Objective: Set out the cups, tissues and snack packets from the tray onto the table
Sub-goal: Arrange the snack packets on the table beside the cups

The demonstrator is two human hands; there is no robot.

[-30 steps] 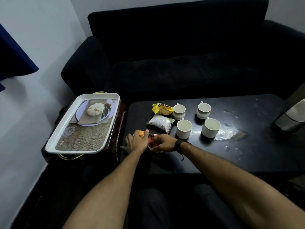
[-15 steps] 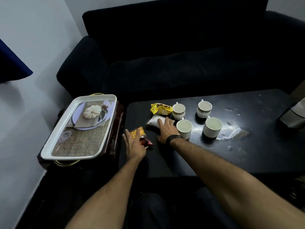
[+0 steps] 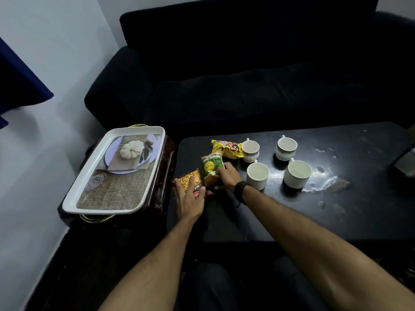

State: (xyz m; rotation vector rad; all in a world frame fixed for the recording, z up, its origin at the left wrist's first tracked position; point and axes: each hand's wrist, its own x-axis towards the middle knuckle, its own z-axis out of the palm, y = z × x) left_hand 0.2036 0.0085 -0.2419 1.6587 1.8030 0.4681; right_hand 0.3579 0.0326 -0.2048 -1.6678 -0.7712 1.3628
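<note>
Three snack packets lie at the left end of the black table [image 3: 280,216]. My left hand [image 3: 188,198] rests flat, fingers spread, on the orange and red packet [image 3: 189,179]. My right hand [image 3: 226,176] grips the green packet [image 3: 211,164], its front facing up. Behind it lies the yellow packet [image 3: 226,149], touching a cup. Several white cups stand upright in a cluster to the right, the nearest [image 3: 257,176] next to my right wrist. The white tray [image 3: 89,176] sits to the left with nothing loose on it. I see no tissues.
The tray rests on a dark brown stand [image 3: 160,180] beside the table. A black sofa [image 3: 247,86] fills the space behind. A wet patch [image 3: 325,180] shines right of the cups. A metallic object [image 3: 405,162] sits at the table's right edge.
My right hand has taken hold of the packet by the cups and turned it, so its green front shows. My left hand slid forward onto the orange packet.
</note>
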